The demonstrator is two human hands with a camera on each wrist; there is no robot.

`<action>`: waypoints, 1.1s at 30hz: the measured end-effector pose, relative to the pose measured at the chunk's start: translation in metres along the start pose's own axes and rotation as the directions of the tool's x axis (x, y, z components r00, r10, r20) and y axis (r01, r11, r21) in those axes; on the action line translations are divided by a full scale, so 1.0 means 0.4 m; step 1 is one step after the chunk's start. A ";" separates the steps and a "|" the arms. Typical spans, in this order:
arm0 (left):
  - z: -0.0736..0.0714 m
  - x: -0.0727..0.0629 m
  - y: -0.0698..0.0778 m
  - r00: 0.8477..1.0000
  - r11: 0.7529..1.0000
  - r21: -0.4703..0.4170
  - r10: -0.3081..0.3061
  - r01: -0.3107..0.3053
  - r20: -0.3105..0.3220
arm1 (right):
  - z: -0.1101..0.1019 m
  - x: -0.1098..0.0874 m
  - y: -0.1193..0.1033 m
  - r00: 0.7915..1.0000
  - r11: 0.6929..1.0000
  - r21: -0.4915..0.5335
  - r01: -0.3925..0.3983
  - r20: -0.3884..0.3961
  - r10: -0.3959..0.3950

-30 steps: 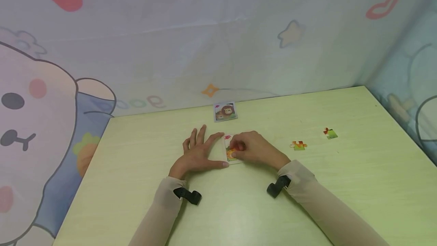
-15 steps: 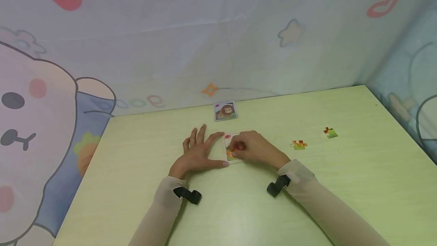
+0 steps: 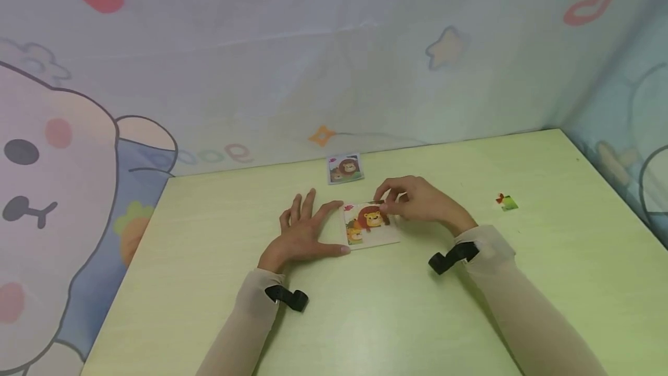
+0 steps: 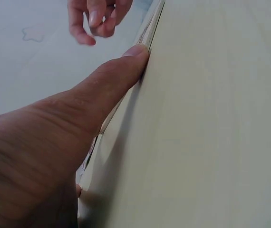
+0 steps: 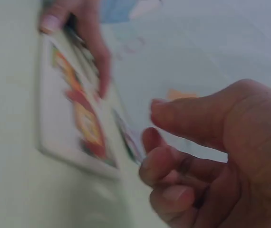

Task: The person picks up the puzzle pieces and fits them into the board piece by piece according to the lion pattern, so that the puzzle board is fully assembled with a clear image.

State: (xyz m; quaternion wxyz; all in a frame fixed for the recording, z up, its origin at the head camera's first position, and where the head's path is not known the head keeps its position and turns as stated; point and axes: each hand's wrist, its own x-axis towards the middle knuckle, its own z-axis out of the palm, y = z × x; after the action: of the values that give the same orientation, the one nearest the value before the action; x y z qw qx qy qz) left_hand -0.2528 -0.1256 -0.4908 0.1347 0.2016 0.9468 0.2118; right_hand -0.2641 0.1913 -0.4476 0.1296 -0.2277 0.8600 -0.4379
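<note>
My left hand [image 3: 302,237] rests at the left side of a small white puzzle board [image 3: 378,238], index fingertip at its upper left corner and thumb along its lower left corner. In the left wrist view the left thumb [image 4: 102,85] presses against the board's edge. The board bears several joined puzzle pieces [image 3: 368,218] with a maned lion and a small cub; its lower right is bare white. Over the board's upper right corner hovers my right hand [image 3: 417,199], fingers loosely curled. The right wrist view shows nothing between the right thumb [image 5: 192,116] and fingers.
A lion picture card [image 3: 345,169] lies behind the board near the table's back edge. A loose green and red puzzle piece [image 3: 506,202] sits to the right. The pale table [image 3: 235,208] meets a printed cloth backdrop [image 3: 261,74].
My right hand has lifted off the board's middle and moved right and back, uncovering the lion's face. It now covers the spot of the nearer loose piece. The left hand stays put.
</note>
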 end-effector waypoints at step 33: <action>-0.012 -0.018 -0.007 1.000 1.000 -0.009 0.005 -0.005 -0.012 | -0.213 -0.140 0.135 0.946 0.953 -0.145 -0.267 0.147 0.288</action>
State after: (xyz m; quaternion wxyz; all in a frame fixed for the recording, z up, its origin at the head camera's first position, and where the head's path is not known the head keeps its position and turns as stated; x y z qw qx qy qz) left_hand -0.2490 -0.1329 -0.4867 0.1295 0.2022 0.9461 0.2175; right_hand -0.2667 0.3063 -0.4405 0.2470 -0.1477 0.8950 -0.3407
